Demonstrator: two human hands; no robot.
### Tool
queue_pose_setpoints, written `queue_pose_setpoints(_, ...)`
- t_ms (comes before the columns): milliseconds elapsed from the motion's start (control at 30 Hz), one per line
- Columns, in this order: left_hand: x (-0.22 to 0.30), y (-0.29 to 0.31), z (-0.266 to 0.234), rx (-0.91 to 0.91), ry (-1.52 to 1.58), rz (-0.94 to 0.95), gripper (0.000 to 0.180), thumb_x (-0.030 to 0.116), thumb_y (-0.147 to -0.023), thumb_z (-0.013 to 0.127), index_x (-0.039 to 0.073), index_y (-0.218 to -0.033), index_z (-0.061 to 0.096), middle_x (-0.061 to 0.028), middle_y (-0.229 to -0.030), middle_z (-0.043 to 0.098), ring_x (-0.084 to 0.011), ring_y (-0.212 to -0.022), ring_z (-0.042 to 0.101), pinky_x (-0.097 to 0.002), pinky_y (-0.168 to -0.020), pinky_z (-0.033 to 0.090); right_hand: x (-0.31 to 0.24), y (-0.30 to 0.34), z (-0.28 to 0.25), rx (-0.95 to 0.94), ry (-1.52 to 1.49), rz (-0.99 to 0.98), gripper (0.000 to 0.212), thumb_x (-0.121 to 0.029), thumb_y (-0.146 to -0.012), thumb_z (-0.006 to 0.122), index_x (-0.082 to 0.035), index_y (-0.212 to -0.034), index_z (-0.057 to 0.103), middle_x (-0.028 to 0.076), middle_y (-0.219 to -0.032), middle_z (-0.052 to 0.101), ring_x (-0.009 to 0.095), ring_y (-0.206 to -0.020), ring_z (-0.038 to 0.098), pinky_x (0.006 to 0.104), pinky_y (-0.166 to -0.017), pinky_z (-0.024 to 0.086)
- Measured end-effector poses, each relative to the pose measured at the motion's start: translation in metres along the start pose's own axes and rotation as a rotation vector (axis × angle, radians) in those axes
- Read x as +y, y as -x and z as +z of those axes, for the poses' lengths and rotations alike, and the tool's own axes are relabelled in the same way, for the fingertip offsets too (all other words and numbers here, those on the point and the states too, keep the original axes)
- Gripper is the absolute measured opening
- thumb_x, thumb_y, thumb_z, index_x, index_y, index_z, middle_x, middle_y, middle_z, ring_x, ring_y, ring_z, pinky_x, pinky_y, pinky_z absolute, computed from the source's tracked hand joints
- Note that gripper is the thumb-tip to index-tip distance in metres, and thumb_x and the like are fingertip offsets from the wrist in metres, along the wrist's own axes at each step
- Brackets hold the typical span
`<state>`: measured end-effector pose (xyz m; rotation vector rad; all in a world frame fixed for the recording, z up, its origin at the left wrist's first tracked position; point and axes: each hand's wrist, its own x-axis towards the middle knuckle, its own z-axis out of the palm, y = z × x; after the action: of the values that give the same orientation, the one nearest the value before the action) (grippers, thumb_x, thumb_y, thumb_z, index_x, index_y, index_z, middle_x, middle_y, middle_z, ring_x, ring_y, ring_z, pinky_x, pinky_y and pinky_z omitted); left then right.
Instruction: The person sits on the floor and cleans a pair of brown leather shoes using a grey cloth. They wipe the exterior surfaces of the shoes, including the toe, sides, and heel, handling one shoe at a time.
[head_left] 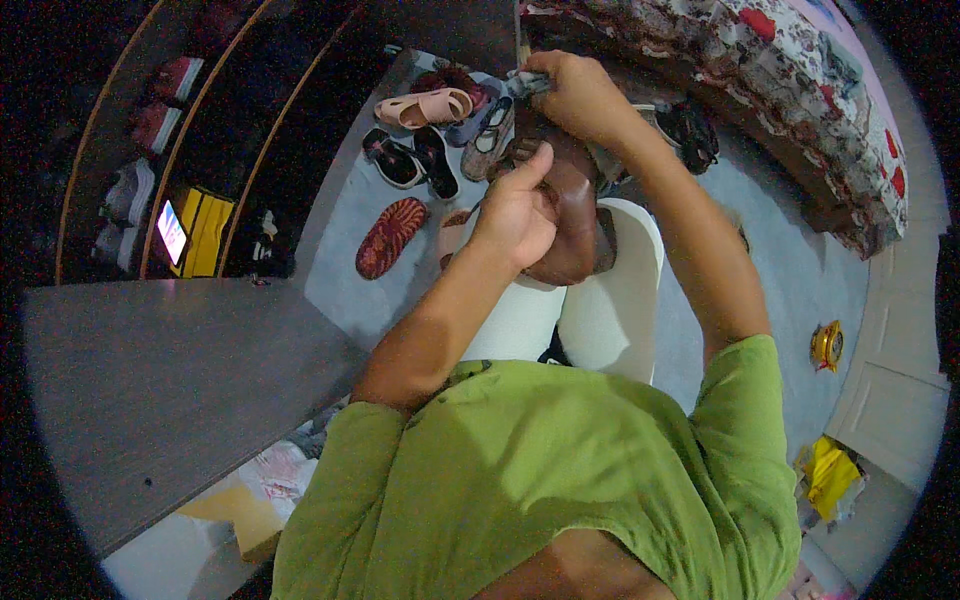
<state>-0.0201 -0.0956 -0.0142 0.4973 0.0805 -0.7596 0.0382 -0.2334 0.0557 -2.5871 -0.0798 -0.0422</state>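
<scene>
A glossy brown leather shoe (573,200) is held above my white-clothed lap (620,320). My left hand (512,215) is closed round its left side, thumb pressed on top near a strap or buckle. Beyond the shoe's far end, my right hand (588,98) pinches a small bunched grey cloth (524,84). Whether the cloth touches the shoe, I cannot tell. My left hand and right forearm hide parts of the shoe.
On the grey floor lie a red patterned slipper (391,238), black slippers (433,163) and pink sandals (425,108). Left stands a shoe rack (75,180) with a yellow box (206,232). A floral-covered bed (790,90) is at far right, a round gold tin (826,346) nearer.
</scene>
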Motion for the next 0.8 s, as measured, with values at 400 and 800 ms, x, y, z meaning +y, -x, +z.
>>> queue_pose_setpoints(400, -0.006, -0.010, 0.007, 0.016, 0.038, -0.036, 0.045, 0.044, -0.095, 0.041, 0.012, -0.127, 0.047, -0.0074, -0.124, 0.054, -0.0257, -0.112, 0.052, -0.0417, -0.098, 0.040, 0.007, 0.119, 0.049, 0.287, 0.040, -0.219, 0.055, -0.026, -0.079, 0.063, 0.002, -0.123, 0.047, 0.023, -0.138, 0.035, 0.043, -0.128, 0.030, 0.0496, -0.103, 0.028)
queue_pose_setpoints(800, -0.003, -0.020, -0.001, -0.057, -0.049, -0.202, 0.061, 0.053, -0.095, 0.029, 0.003, -0.128, 0.043, -0.0142, -0.126, 0.051, -0.0277, -0.115, 0.050, -0.0421, -0.100, 0.038, 0.000, 0.151, 0.058, 0.252, 0.081, -0.123, 0.065, -0.032, -0.080, 0.062, 0.000, -0.131, 0.037, 0.021, -0.141, 0.030, 0.041, -0.131, 0.026, 0.0546, -0.104, 0.023)
